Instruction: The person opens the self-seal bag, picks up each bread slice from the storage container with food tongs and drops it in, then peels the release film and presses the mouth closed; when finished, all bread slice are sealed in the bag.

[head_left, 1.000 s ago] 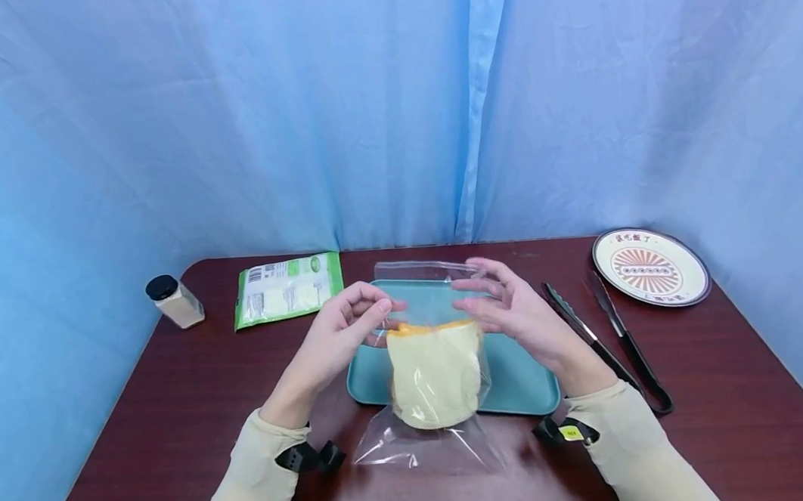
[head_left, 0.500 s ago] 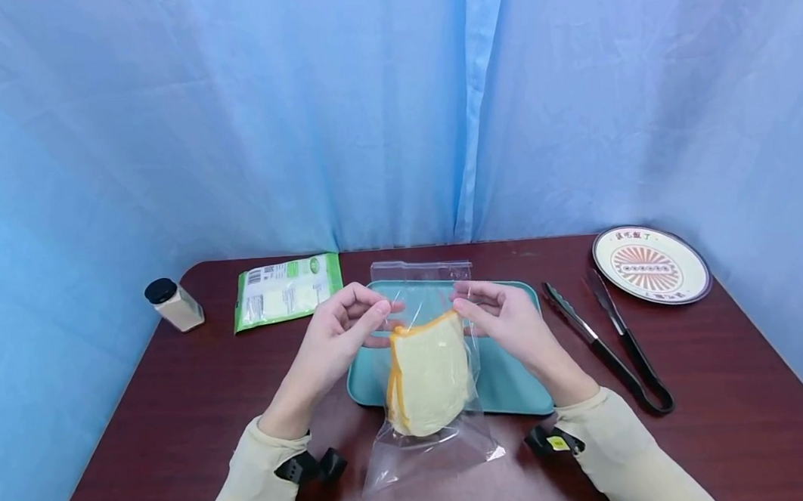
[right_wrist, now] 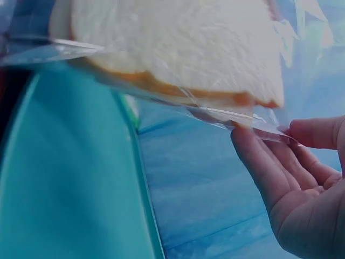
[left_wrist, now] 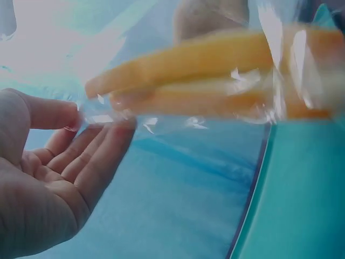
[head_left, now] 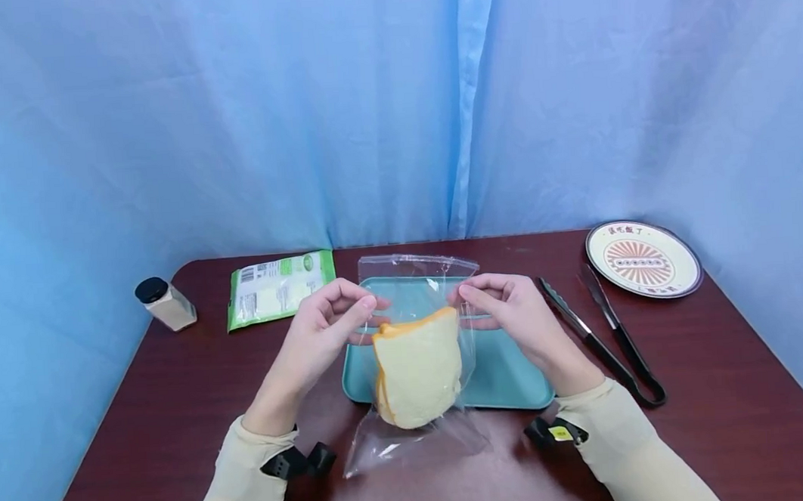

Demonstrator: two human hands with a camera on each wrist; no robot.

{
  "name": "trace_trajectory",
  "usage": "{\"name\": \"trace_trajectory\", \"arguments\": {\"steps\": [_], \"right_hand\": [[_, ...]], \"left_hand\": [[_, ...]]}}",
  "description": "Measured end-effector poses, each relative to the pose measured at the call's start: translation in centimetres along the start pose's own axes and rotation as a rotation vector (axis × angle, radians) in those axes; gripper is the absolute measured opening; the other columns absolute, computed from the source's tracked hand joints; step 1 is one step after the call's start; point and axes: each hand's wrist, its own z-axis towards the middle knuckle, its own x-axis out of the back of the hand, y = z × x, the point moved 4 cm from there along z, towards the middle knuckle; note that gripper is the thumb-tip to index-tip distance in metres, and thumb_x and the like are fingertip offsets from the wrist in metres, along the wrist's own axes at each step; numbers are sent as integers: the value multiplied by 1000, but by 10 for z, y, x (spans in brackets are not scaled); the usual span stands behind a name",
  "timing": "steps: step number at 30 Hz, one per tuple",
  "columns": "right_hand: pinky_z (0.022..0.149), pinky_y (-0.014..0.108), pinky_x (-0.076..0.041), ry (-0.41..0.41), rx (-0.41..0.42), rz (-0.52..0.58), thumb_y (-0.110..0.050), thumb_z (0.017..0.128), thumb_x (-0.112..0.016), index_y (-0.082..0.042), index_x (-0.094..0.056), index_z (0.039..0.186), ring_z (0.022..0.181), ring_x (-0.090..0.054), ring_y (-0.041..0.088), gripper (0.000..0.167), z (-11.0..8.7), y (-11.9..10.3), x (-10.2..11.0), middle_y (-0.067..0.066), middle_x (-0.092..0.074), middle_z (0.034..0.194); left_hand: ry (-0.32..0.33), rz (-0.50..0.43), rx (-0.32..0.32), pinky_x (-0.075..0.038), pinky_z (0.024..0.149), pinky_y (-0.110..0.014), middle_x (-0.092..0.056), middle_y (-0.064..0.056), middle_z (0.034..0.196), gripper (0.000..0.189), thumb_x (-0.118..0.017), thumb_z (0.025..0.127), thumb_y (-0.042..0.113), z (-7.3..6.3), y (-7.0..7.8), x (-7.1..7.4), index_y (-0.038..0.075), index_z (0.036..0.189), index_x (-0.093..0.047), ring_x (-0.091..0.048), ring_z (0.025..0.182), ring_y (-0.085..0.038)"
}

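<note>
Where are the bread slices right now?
In the head view, at lower centre, the bread slices are inside the clear bag, held between the left hand and right hand.

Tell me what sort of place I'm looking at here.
Probably a curtained-off practice or filming booth set up for food handling, though that's a guess: blue curtains hang behind and to both sides of a dark reddish-brown table, on which lie black-handled tongs.
</note>
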Motion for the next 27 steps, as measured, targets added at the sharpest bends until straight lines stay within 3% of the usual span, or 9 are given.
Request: {"name": "trace_trajectory", "arguments": {"steps": [5, 8, 14, 21, 27], "right_hand": [[85, 48, -57, -67, 25, 200, -8, 101, -63, 4, -69, 114, 98, -74, 29, 18, -1, -10, 5, 13, -75, 101], [86, 48, -56, -109, 54, 247, -5, 103, -58, 4, -69, 116, 99, -74, 31, 18, -3, -15, 8, 13, -75, 103], [86, 48, -56, -151, 83, 242, -3, 104, -55, -1, -71, 116, 101, -73, 30, 20, -4, -20, 13, 12, -75, 106], [83, 50, -58, -135, 65, 202, -6, 104, -58, -4, -73, 115, 97, -74, 31, 19, -8, -23, 17, 13, -76, 103], [82, 51, -58, -150, 76, 145, -7, 103, -59, 4, -68, 117, 96, -74, 31, 21, -10, -24, 15, 13, -76, 102]], "left_hand": [[50, 6, 77, -60, 80, -43, -73, -20, 109, 24, -63, 103, 19, 5, -4, 22, -3, 113, -59, -74, 97, -30], [66, -4, 103, -60, 79, -46, -73, -23, 105, 23, -61, 104, 15, 7, -7, 33, -5, 113, -57, -75, 90, -28], [72, 11, 134, -59, 79, -50, -74, -15, 99, 16, -60, 104, 14, 9, -13, 39, 1, 113, -58, -73, 84, -24], [32, 23, 145, -60, 79, -46, -72, -15, 99, 19, -58, 105, 14, 11, -17, 35, -2, 114, -57, -72, 82, -24], [7, 36, 168, -58, 82, -52, -71, -23, 104, 26, -61, 104, 17, 9, -18, 35, -4, 115, -56, -73, 84, -27]]}}
